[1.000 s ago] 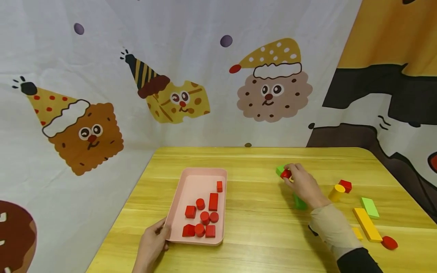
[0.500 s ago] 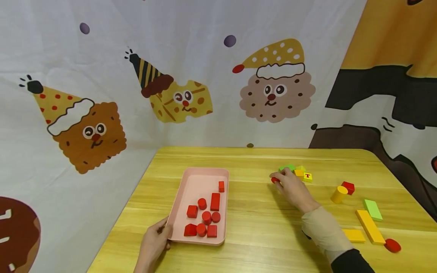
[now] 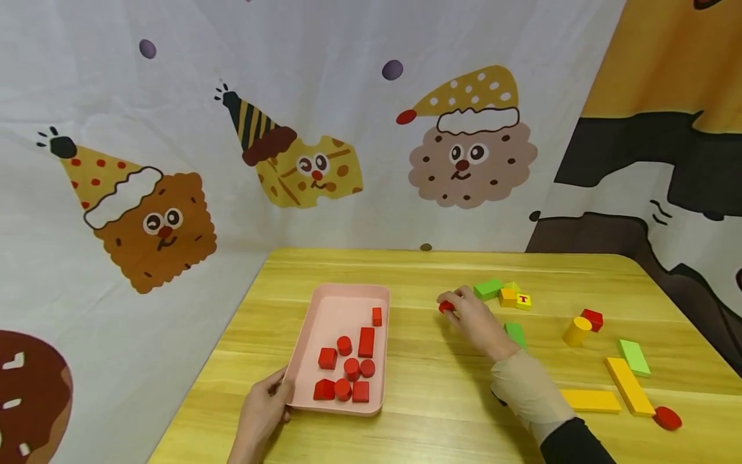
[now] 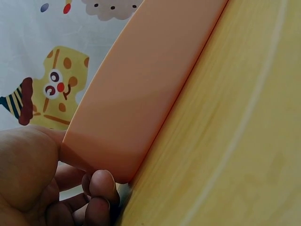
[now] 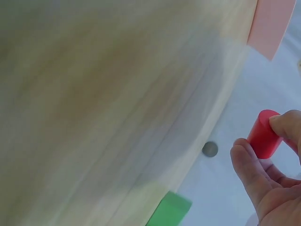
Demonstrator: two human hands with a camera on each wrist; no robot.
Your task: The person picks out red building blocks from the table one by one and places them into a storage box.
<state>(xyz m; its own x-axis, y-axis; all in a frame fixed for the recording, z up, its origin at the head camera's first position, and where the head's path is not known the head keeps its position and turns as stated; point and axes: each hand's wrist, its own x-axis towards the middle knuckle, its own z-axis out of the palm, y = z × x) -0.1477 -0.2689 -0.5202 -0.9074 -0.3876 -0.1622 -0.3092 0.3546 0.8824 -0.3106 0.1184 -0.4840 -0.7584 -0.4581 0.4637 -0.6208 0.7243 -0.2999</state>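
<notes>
My right hand (image 3: pixel 476 322) pinches a red cylinder block (image 5: pixel 264 134) between thumb and fingers, held over the table between the tray and the green blocks. At the near left corner of the pink tray (image 3: pixel 301 341), my left hand (image 3: pixel 263 407) grips the rim, thumb on top and fingers curled below, as the left wrist view also shows on the tray wall (image 4: pixel 127 89). Inside the tray lie several red blocks, among them a long red block (image 3: pixel 366 342), a red cube (image 3: pixel 327 358) and a red cylinder (image 3: pixel 351 369).
Behind the right hand are a green block (image 3: pixel 488 289), an orange cube (image 3: pixel 507 297) and a yellow T block (image 3: pixel 523 301). Farther right stand a yellow cylinder (image 3: pixel 577 331) and a red block (image 3: pixel 592 319). Nearer lie long yellow blocks (image 3: pixel 629 386) and a red disc-like block (image 3: pixel 668 418).
My right hand has moved left with the red cylinder, away from the green and yellow blocks, toward the tray. The left hand keeps its grip on the tray.
</notes>
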